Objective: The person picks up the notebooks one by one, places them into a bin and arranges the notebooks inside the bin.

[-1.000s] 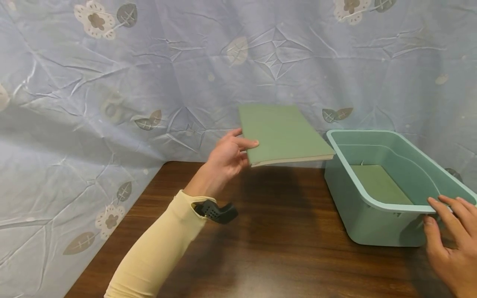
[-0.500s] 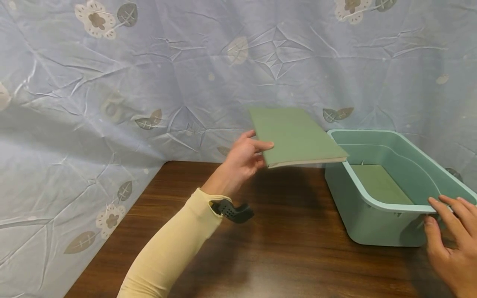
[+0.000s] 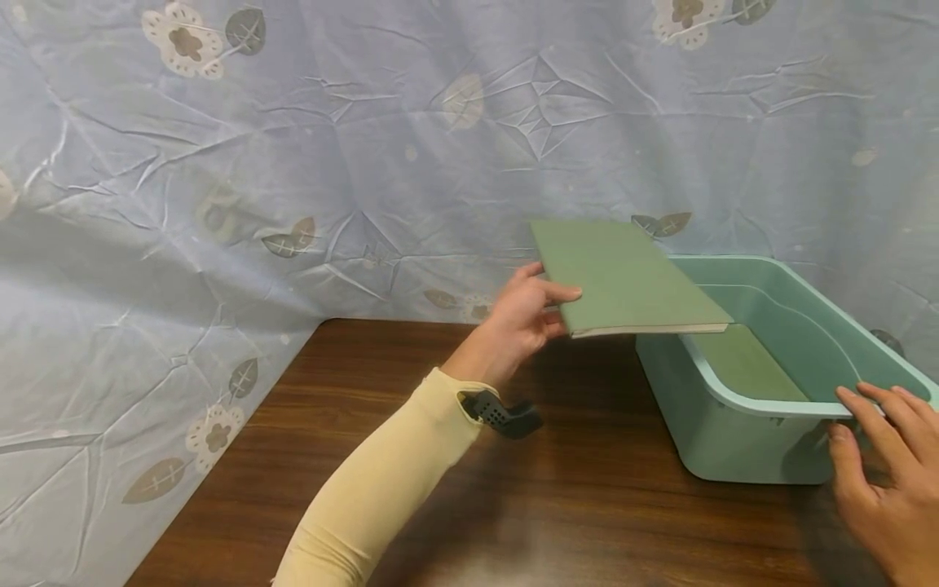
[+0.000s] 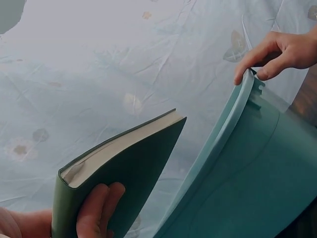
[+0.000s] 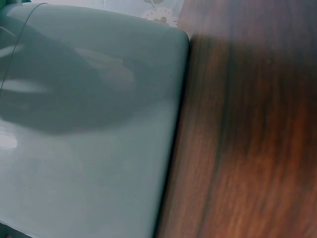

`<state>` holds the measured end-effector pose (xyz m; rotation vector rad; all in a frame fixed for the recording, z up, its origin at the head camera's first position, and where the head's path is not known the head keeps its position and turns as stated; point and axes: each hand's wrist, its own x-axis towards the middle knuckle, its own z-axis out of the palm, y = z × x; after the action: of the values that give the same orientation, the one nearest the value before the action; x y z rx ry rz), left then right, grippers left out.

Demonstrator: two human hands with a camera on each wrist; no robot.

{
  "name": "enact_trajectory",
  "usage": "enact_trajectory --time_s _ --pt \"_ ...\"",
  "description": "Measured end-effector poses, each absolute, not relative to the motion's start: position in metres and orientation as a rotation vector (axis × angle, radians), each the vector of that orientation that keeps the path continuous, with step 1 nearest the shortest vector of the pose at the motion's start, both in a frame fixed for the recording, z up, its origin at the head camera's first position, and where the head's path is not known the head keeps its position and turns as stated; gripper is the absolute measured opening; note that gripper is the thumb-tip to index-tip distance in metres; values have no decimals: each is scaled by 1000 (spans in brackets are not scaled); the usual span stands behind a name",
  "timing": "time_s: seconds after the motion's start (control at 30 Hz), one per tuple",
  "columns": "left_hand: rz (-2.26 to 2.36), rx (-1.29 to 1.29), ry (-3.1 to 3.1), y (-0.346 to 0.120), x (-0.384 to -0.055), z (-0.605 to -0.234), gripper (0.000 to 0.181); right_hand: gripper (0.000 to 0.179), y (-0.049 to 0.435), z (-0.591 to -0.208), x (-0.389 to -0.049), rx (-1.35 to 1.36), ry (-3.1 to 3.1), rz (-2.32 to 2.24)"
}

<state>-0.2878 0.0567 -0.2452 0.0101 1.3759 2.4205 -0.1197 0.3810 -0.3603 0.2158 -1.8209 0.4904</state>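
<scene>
My left hand holds a green hardcover book by its left edge, thumb on the cover and fingers beneath. The book is off the table, its right corner over the left rim of a teal plastic bin. In the left wrist view, the fingers press the book's underside and the pale page edges show. My right hand grips the bin's near rim, fingertips over it and thumb outside. Inside the bin lies a flat green thing, much like the book in colour. The right wrist view shows only bin wall and table.
The bin stands on a dark brown wooden table, at its right side. A pale floral cloth hangs behind and along the left. A black strap is on my left wrist, over a yellow sleeve.
My left hand has carried the book to the right, from beside the bin until its right part overlaps the rim. The right hand and the bin have stayed in place.
</scene>
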Motion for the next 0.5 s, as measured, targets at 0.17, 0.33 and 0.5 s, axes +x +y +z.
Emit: enact_trajectory --time_s 0.17,0.33,0.5 --pt "2407 37 1343 77 -287 -246 66 42 378 -357 -118 210 -1814 480" --pt "2401 58 1305 99 -286 -246 58 42 378 -355 -118 211 -1818 448" --pt "2390 69 1299 118 -286 -247 50 43 380 -354 -117 200 -1856 423"
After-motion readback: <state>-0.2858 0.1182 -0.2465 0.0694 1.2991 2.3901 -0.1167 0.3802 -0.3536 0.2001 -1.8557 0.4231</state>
